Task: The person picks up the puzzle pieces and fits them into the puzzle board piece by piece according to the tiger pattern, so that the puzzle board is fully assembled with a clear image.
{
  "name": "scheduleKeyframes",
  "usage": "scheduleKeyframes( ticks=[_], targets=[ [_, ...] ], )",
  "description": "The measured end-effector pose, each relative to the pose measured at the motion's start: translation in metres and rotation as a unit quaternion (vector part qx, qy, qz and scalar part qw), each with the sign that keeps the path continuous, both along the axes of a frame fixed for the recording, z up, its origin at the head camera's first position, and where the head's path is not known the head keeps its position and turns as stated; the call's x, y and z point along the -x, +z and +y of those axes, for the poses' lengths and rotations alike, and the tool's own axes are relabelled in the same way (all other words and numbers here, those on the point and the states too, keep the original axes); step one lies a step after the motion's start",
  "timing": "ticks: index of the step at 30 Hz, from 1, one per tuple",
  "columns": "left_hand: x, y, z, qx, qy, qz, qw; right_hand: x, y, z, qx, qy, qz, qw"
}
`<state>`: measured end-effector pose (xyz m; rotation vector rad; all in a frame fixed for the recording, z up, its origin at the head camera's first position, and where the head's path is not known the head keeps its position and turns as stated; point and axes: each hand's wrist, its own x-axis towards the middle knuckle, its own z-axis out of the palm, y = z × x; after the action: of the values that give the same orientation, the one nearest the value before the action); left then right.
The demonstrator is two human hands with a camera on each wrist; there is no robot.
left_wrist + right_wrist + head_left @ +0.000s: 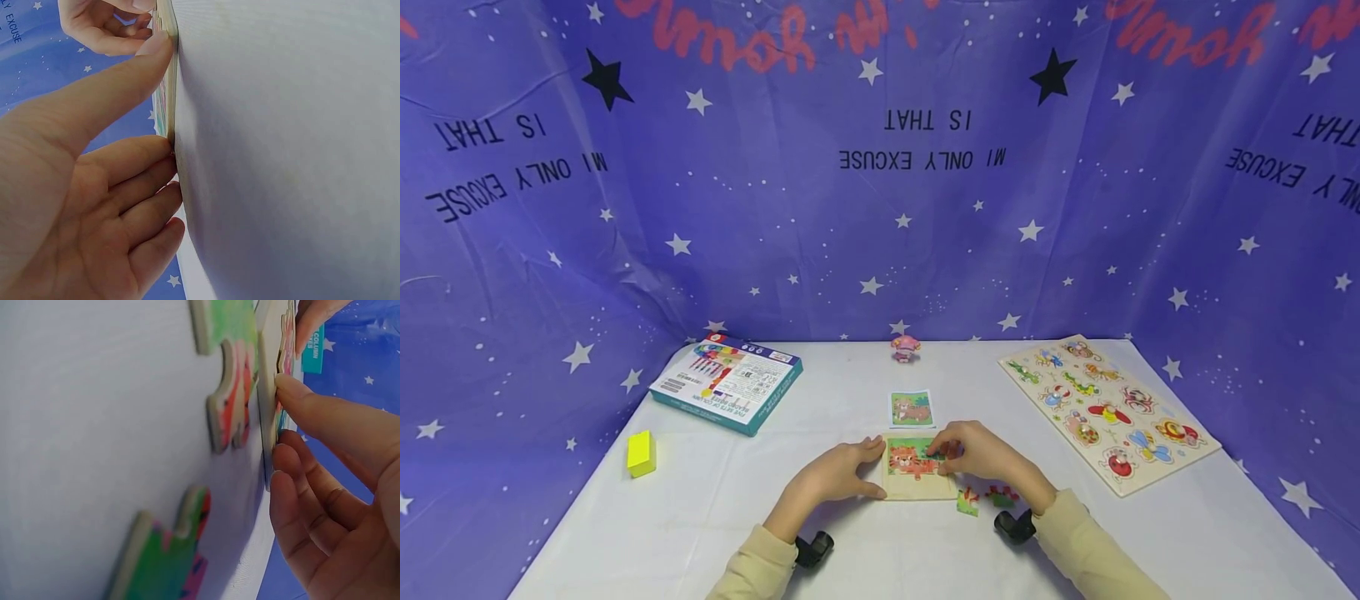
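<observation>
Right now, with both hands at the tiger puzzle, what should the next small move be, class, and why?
Perhaps the right hand should gently press down the right side of the tiger picture: its fingertips are there, and the left hand rests against the left edge of the board. The loose pieces can probably wait.

**Some Parts Are Covered, Cut or Unclear**

The right hand (981,454) hides part of the flat wooden puzzle with the red tiger (906,461), and whether this hand pinches something cannot be told. The small print on the teal-and-white cardboard box (727,383) is too small to read. In the right wrist view, a green-and-red wooden puzzle piece (156,569) is blurred and cut below.
</observation>
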<state>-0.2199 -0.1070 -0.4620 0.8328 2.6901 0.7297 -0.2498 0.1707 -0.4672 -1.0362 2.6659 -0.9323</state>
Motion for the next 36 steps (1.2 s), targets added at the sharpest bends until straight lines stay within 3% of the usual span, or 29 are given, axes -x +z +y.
scheduleKeyframes(
  ticks=[24,36],
  targets=[
    [-0.0005,0.0005,-0.0007,0.002,-0.004,-0.003,1.0000,0.0047,0.0006,0.0001,0.006,0.028,0.005,0.9996],
    [-0.0010,0.0020,-0.0005,0.000,-0.005,-0.002,1.0000,0.0043,0.0007,0.0020,-0.016,0.040,0.005,0.9990]
  ],
)
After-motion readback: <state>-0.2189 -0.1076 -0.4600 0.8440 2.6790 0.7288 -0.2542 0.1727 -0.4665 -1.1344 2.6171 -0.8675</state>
